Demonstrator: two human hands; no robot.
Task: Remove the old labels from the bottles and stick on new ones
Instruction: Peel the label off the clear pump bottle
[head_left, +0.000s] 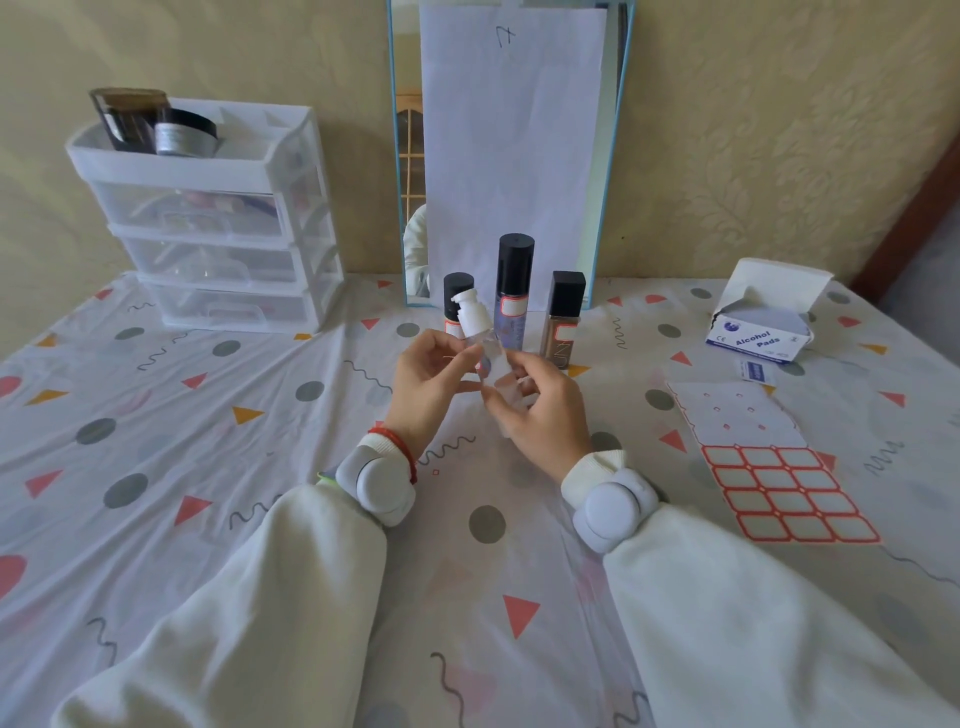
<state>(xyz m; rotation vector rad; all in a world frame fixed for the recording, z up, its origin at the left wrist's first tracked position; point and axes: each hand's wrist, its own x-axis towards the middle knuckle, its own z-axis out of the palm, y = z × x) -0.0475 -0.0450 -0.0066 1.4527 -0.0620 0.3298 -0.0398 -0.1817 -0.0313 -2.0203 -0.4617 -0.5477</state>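
head cam | looks forward-down | close over table (156, 467)

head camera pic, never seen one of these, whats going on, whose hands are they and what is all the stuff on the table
There is no machine here. The picture comes from one wide-angle camera worn on a person's head, looking forward and down, so the white sleeves at the bottom are that person's own arms.

The left hand and right hand together hold a small clear pump bottle above the patterned tablecloth.

Behind it stand three black-capped bottles with red-edged labels, before a mirror covered with paper. To the right lie a sheet of red-bordered labels and an open box of alcohol pads. A white drawer unit stands far left, with dark jars on top.
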